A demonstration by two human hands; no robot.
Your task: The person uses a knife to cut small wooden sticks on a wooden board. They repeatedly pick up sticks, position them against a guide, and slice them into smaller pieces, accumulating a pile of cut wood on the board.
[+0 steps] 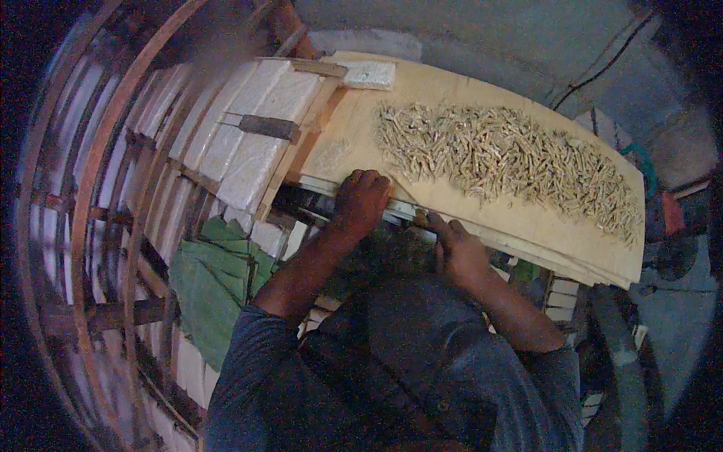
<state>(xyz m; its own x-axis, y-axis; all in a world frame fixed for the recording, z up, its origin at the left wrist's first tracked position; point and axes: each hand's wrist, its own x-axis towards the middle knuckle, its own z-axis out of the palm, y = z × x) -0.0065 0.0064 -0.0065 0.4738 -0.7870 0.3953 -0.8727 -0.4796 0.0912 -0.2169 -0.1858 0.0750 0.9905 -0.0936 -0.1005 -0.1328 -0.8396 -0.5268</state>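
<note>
A pale wooden board stretches in front of me, with a heap of short tan sticks spread across it. At its near edge, my left hand rests with fingers curled; whatever they hold is hidden. My right hand is at the same edge, a little to the right, its fingers bent around something too dark and small to make out. Between the two hands a thin pale strip runs along the edge. A small wrapped white packet lies at the board's far left.
White wrapped blocks stand in rows to the left, with a dark wooden piece on them. Green folded sheets lie below. Curved wooden slats rise at far left, and a dark cable crosses the upper right.
</note>
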